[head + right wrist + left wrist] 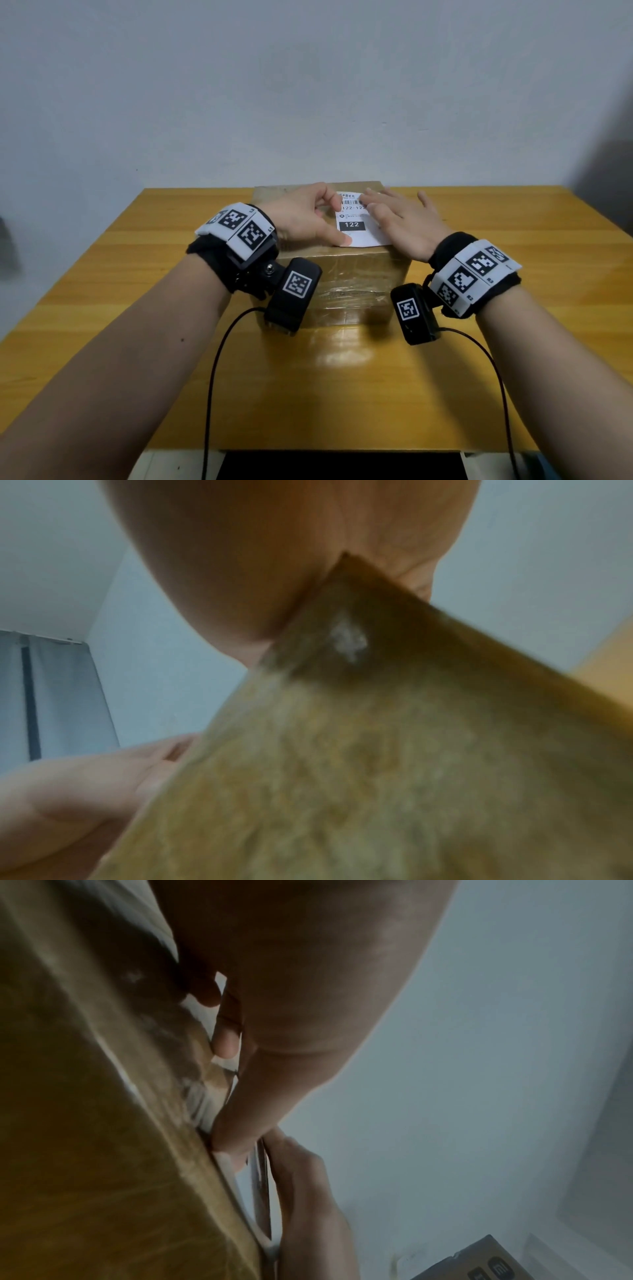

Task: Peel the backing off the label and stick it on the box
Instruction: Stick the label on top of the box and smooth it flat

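Fingers (375, 202) of the right hand (400, 222) lie straight and spread, flat on the right part of the shipping label (356, 222), pressing it onto the top of the cardboard box (356, 274). The left hand (301, 216) has its thumb stretched down onto the label's near left corner, while its fingers curl at the far left edge; whether they pinch that edge or only touch it cannot be told. The label lies on the box top, right of centre, printed side up with "122" showing.

It looks thin, light and limp, likely to crease or trap bubbles, so smoothing from the middle outward and handling by edges and corners seems best. The box, wrapped in glossy clear tape, appears rigid and probably slippery to the touch. It is closed, so its contents are hidden. It stands on the wooden counter (137, 308).
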